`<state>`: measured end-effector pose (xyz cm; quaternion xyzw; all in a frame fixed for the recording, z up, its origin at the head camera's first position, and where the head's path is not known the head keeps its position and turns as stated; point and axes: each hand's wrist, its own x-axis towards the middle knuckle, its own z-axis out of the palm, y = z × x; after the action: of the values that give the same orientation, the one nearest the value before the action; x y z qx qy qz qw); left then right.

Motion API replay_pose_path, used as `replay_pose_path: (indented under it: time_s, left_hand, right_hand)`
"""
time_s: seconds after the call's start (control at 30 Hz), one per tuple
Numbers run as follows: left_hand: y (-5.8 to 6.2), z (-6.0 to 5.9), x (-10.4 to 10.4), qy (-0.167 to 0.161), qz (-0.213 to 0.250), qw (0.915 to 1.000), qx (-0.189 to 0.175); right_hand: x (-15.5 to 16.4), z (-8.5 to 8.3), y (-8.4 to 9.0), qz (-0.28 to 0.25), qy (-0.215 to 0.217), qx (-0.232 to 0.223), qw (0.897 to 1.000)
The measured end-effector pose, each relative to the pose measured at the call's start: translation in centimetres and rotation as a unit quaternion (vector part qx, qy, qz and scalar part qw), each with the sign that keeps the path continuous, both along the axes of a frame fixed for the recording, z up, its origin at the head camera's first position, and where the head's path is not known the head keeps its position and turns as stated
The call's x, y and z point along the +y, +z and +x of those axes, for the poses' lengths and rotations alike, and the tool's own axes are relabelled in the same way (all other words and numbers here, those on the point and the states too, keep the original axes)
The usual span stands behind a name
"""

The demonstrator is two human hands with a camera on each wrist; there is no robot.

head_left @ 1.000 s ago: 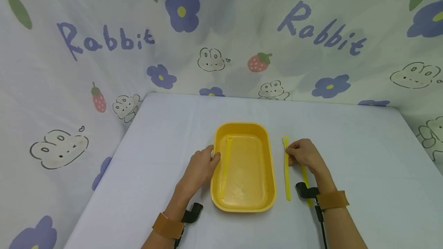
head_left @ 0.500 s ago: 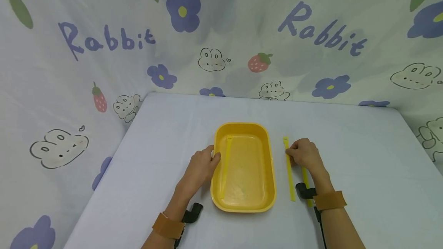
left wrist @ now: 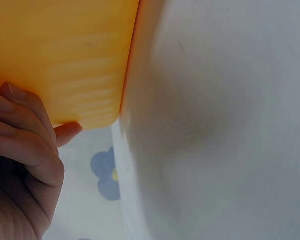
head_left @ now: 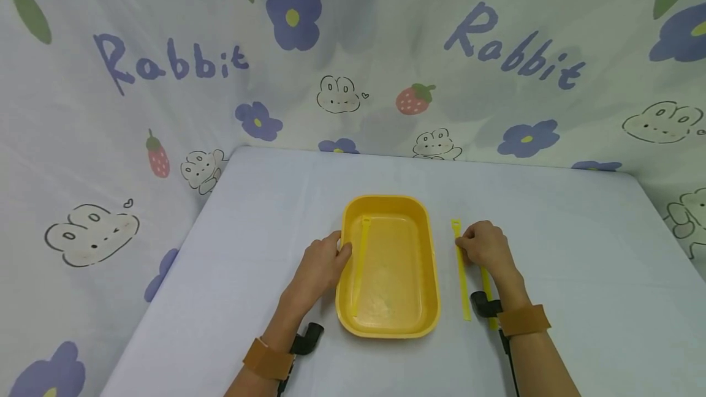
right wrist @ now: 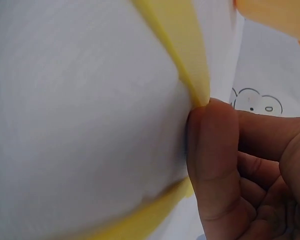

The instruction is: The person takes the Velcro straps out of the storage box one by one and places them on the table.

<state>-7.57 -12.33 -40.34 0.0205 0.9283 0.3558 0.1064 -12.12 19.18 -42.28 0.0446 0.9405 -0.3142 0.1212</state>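
Note:
A yellow plastic tray [head_left: 434,274] stands on the table, with one yellow cable tie strap [head_left: 360,268] lying lengthwise along its left side. My left hand [head_left: 321,262] holds the tray's left rim, its fingers against the outer wall in the left wrist view. Right of the tray, my right hand [head_left: 485,245] pinches a second yellow cable tie strap [head_left: 463,290] near its slotted head between thumb and index finger. A third cable tie strap [head_left: 486,283] lies beneath that hand and wrist, partly hidden. In the right wrist view the pinched strap [right wrist: 187,45] runs away from the fingertips.
A white cloth covers the table [head_left: 265,201]. Behind and to the left hangs a curtain [head_left: 364,29] printed with rabbits, flowers and strawberries. Each wrist wears a brown band with a small black camera [head_left: 485,304] and a cable.
The pinched strap's near end has swung slightly to the right, and the right hand and forearm have shifted a little. The left hand and the tray stay as they were.

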Motion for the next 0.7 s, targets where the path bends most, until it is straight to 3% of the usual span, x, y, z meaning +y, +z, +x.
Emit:
replay_pose_path:
  time_s: [0.7]
  left_hand:
    - [0.08,-0.03,0.0,0.0,0.001,1.0,0.002]
  right_hand:
    - [-0.07,0.21,0.38,0.008,0.009,-0.002,1.0]
